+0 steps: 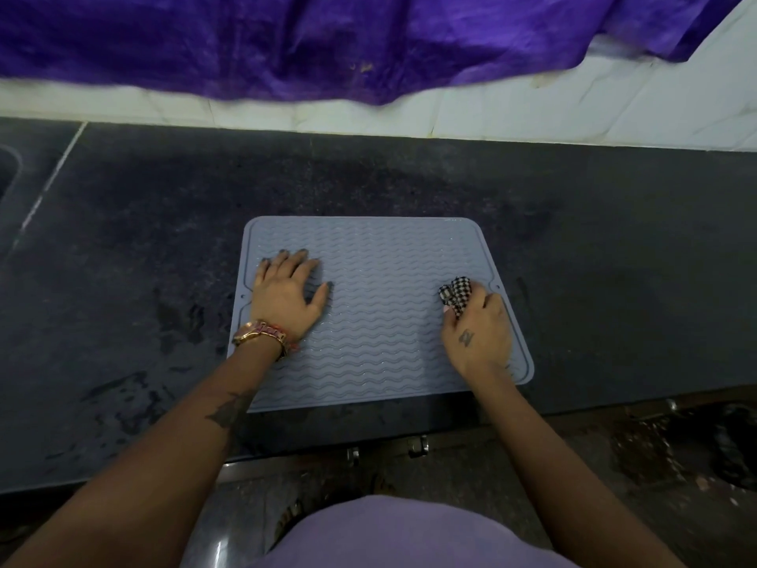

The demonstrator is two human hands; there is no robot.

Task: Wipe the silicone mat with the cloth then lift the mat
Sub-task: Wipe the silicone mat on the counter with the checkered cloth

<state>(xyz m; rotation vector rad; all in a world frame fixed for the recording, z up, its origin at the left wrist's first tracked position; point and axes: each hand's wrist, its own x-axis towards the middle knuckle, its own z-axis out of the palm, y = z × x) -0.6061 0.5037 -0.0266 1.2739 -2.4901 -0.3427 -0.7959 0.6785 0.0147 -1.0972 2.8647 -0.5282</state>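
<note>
Wiping under way: left hand (286, 295) flat, pinning the silicone mat (381, 321); right hand (477, 327) clutches the checked cloth (455, 295), best swept along the ridges.

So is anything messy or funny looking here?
A little. The counter left of the mat has dark, wet-looking smears. A purple cloth hangs over the wall tiles behind. The mat itself lies flat, left hand pressing it, right hand holding the checked cloth.

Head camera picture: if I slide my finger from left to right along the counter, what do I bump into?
Dark counter → left hand flat on the grey mat → checkered cloth → right hand gripping it.
</note>
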